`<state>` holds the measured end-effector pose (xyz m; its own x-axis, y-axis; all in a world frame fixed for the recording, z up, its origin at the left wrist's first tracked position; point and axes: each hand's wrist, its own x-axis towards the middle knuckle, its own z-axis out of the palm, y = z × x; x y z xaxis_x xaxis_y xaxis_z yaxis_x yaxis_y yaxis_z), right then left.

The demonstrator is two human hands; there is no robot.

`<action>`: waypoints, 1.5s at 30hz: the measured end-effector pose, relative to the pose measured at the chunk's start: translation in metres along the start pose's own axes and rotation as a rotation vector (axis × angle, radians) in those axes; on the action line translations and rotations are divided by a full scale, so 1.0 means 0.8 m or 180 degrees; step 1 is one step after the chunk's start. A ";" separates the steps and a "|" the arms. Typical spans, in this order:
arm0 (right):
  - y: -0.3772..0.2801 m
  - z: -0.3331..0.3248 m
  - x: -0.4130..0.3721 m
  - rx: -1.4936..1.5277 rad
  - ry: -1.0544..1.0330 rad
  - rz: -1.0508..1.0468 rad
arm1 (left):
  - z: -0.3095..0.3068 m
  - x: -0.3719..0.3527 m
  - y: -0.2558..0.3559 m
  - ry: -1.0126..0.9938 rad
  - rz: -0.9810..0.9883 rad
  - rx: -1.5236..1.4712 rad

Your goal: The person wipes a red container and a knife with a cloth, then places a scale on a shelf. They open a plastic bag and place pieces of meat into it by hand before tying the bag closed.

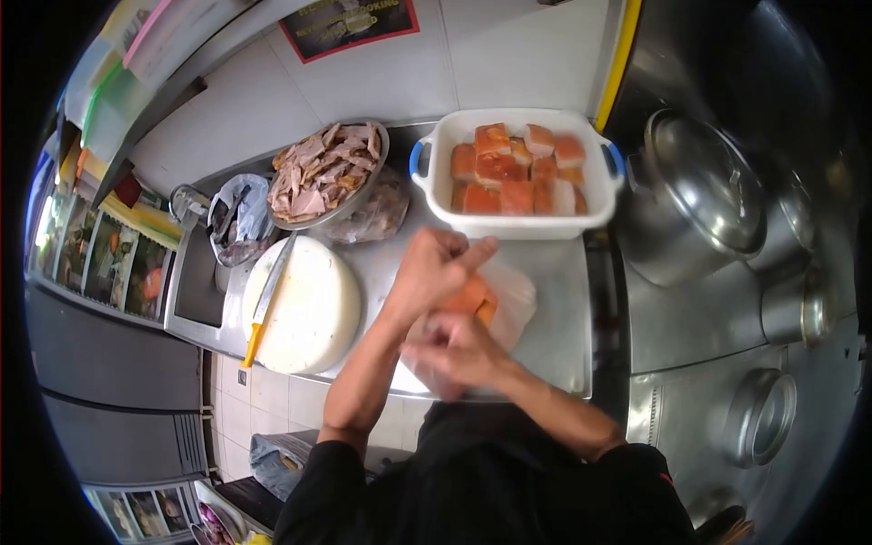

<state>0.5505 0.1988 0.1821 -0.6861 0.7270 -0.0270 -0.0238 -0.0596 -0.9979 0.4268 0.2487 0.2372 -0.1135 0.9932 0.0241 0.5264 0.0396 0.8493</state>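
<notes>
A clear plastic bag with an orange-topped piece of meat in it lies on the steel counter, partly hidden by my hands. At the bag's far side is my left hand, its fingers curled in; what they hold is hidden. My right hand bends over the near side of the bag, its fingers smeared by motion. Beyond my hands, a white tub with blue handles holds several orange-topped meat blocks.
A knife with a yellow handle lies on the round white cutting board at left. Behind it, a metal bowl is heaped with sliced meat. A lidded steel pot stands right of the tub.
</notes>
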 end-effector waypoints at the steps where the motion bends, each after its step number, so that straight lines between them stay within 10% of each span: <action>1: 0.003 -0.015 0.001 0.0139 0.0164 0.0330 | -0.004 -0.006 -0.012 0.0085 -0.0011 -0.0074; 6: 0.121 -0.121 0.012 0.1554 0.1132 0.0975 | 0.013 -0.064 -0.108 0.0615 0.0755 0.0805; 9: 0.151 -0.150 0.010 0.0969 0.1129 0.1456 | 0.048 -0.116 -0.178 0.0664 -0.0059 0.1321; 15: 0.199 -0.159 0.029 -0.2762 0.1770 0.0046 | 0.093 -0.147 -0.232 -0.0047 -0.0761 0.0512; 21: 0.079 -0.097 -0.016 -0.1973 0.0200 -0.0453 | 0.059 -0.130 -0.200 -0.0528 -0.1348 -0.2119; 30: 0.054 -0.055 -0.008 -0.1626 -0.0441 -0.0470 | 0.053 -0.137 -0.202 -0.0634 -0.1053 -0.2538; 39: 0.085 -0.058 -0.006 0.0359 0.0013 0.0607 | 0.065 -0.140 -0.173 -0.0972 -0.0560 -0.1148; 42: 0.086 -0.045 -0.015 0.0188 0.1375 0.0182 | 0.072 -0.133 -0.169 -0.0589 -0.0862 -0.0993; 45: 0.127 -0.064 -0.035 0.0170 0.0574 0.1041 | 0.085 -0.128 -0.174 -0.0264 -0.0990 -0.1432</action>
<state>0.6045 0.2076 0.0784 -0.5248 0.7721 -0.3584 0.1343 -0.3406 -0.9306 0.4225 0.1492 0.0805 -0.1299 0.9482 -0.2900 0.0645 0.2999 0.9518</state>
